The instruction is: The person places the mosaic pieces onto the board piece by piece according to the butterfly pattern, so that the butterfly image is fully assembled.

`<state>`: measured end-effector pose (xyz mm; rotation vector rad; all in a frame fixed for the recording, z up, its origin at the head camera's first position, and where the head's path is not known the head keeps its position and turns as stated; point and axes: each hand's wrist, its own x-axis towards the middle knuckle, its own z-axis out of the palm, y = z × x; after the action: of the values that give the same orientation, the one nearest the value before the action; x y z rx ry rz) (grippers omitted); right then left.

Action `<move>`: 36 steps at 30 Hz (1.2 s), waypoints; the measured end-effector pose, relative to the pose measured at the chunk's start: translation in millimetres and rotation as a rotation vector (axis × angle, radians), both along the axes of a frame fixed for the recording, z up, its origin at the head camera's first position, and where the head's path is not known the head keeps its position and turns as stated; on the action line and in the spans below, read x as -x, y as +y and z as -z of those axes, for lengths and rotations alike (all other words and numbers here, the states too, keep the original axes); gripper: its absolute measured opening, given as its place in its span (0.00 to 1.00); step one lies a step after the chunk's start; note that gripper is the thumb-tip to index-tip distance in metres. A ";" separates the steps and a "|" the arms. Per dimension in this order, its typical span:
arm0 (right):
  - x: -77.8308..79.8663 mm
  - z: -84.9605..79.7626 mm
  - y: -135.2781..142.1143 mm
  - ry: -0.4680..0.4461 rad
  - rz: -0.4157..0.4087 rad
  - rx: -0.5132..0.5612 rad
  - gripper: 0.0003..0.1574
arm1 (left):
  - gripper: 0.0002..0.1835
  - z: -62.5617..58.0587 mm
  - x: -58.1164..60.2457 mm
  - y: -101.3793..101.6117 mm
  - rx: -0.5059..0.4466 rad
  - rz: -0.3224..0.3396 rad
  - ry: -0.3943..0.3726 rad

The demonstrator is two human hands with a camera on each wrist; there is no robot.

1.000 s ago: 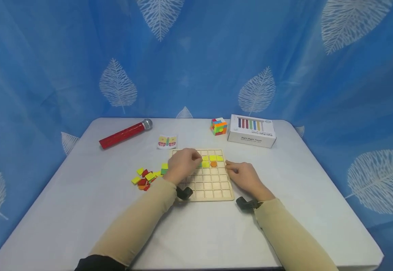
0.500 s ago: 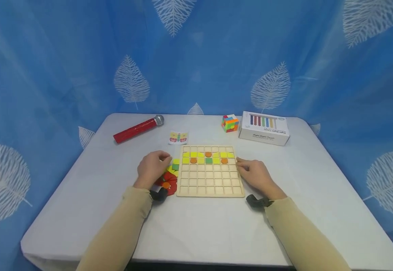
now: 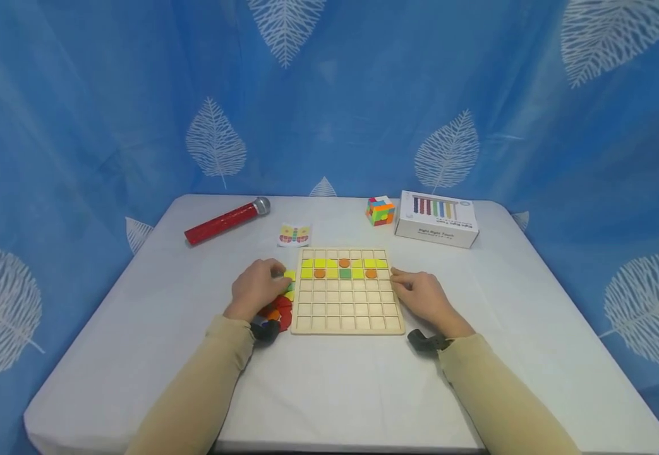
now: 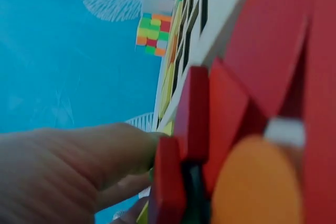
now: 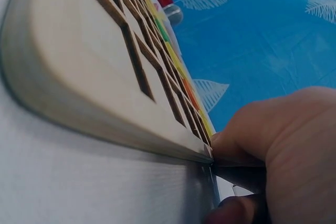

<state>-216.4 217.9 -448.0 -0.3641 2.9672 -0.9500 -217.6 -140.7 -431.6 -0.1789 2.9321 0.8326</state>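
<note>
My left hand (image 3: 256, 287) is at the pile of tiles left of the wooden grid board (image 3: 347, 330), its fingertips right at a green tile (image 3: 291, 286). I cannot tell whether it grips that tile. In the left wrist view, the thumb is beside stacked red tiles (image 4: 197, 114), with an orange round tile (image 4: 257, 182) nearer the camera. My right hand (image 3: 420, 297) pinches the board's right edge, thumb on top in the right wrist view. Yellow tiles (image 3: 320, 263), orange rounds (image 3: 371, 273) and one green square (image 3: 345, 273) sit in two upper rows.
Behind the board lies a small pattern card (image 3: 294, 235). A red microphone (image 3: 223, 224) is at back left. At back right stand a puzzle cube (image 3: 380, 211) and a white box (image 3: 437, 221). A blue leaf-print curtain (image 3: 329, 95) surrounds the white table (image 3: 329, 392).
The left hand has gone from over the board's upper rows left to the pile, uncovering the tiles there, and its fingertips have come to the green tile. The right hand stays at the edge.
</note>
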 end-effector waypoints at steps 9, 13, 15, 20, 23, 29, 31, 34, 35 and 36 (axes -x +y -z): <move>0.5 -1.9 -0.2 -0.014 0.015 -0.015 0.21 | 0.17 -1.5 1.2 -0.8 -0.074 -0.028 0.006; 0.7 -3.6 0.1 -0.021 0.013 -0.014 0.21 | 0.12 -0.8 0.5 -0.4 -0.099 -0.041 0.029; 0.7 -3.5 0.5 -0.020 0.013 -0.013 0.21 | 0.12 -1.2 -0.7 -0.4 -0.108 -0.046 0.038; 0.5 -0.2 1.3 -0.005 0.007 -0.013 0.20 | 0.12 -6.5 -3.4 3.6 -0.110 -0.066 0.093; -0.1 1.4 2.1 0.004 0.010 -0.017 0.20 | 0.13 -13.3 -4.8 13.8 -0.126 -0.038 0.116; -1.6 1.1 3.9 -0.005 0.014 -0.017 0.20 | 0.11 -25.0 -1.2 53.3 -0.171 0.083 0.112; -1.9 0.4 4.1 -0.003 0.015 -0.012 0.20 | 0.10 -27.3 3.0 70.1 -0.179 0.135 0.116; -1.4 1.3 4.1 0.011 0.003 -0.006 0.19 | 0.08 -27.9 10.8 95.4 -0.189 0.214 0.119; -1.1 1.9 3.9 0.016 -0.005 -0.002 0.19 | 0.07 -27.0 13.6 102.8 -0.187 0.239 0.120; -0.4 2.9 3.6 0.020 -0.012 0.003 0.19 | 0.07 -25.4 16.9 109.9 -0.184 0.256 0.119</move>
<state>-216.0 221.6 -450.9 -0.3932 2.9781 -0.9553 -234.5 -30.7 -406.2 0.2621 2.8758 1.0937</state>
